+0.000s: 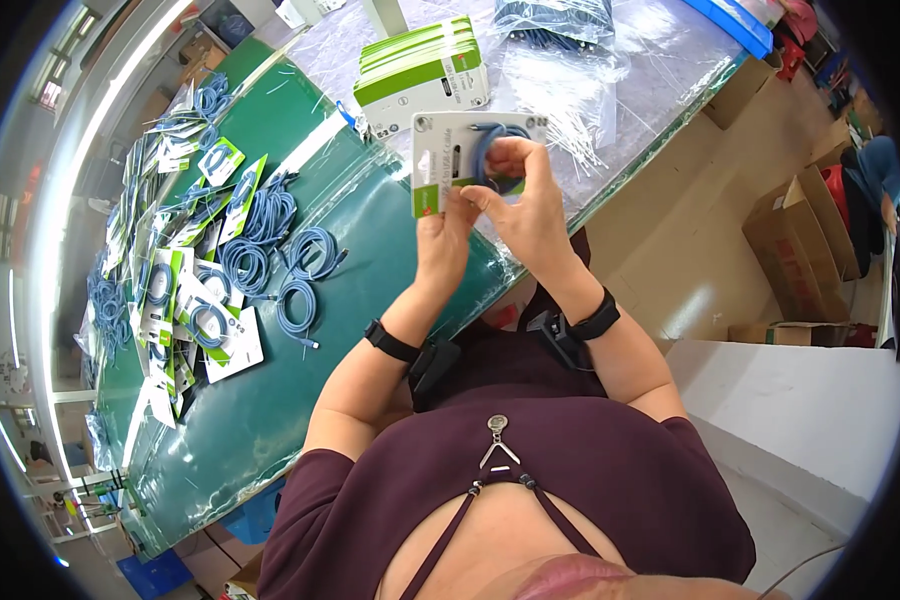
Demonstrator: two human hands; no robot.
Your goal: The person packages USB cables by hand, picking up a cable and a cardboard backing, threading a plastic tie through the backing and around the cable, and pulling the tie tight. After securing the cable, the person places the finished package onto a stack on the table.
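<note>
My left hand (pixel 443 238) grips the lower edge of a white and green packaging card (pixel 432 165), which is tilted up over the table edge. A coiled blue cable (pixel 481 152) lies against the card's right part. My right hand (pixel 532 215) closes on this coil, its fingers curled through the ring and its thumb near the left fingers. Part of the coil and card is hidden behind the right hand. Just beyond the card stands a stack of similar cards (pixel 420 100). Loose coiled blue cables (pixel 296 308) lie on the green mat to the left.
A heap of carded cables (pixel 208 320) covers the green mat (pixel 270 420) at left. White cable ties (pixel 568 125) and a clear bag of blue cables (pixel 555 25) lie at the back. A blue tray (pixel 725 25) sits far right; cardboard boxes (pixel 795 245) stand on the floor.
</note>
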